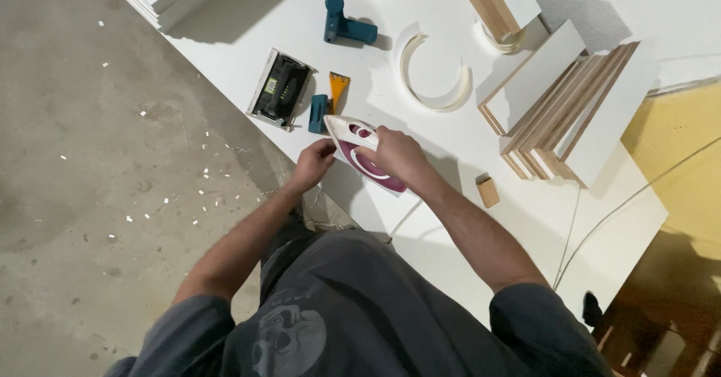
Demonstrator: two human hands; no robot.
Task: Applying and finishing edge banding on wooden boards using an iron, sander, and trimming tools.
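Iron (366, 154) lies at the near edge of the white table (451, 257), nose pointing up-left. Right hand (396, 154) has its grip closed over the handle; left hand (314, 163) pinches something unclear just beside the nose.

clothes iron (360, 155): white body with magenta/purple handle section and trim, two small oval openings near the pointed nose. sits at the near edge of the white table, nose pointing up-left toward the blue-and-orange scraper just beside it. long axis runs diagonally, heel toward lower right. rear and part of the handle covered by a hand; soleplate not visible. a thin white cord trails from the heel end down across the tabletop toward the table edge.
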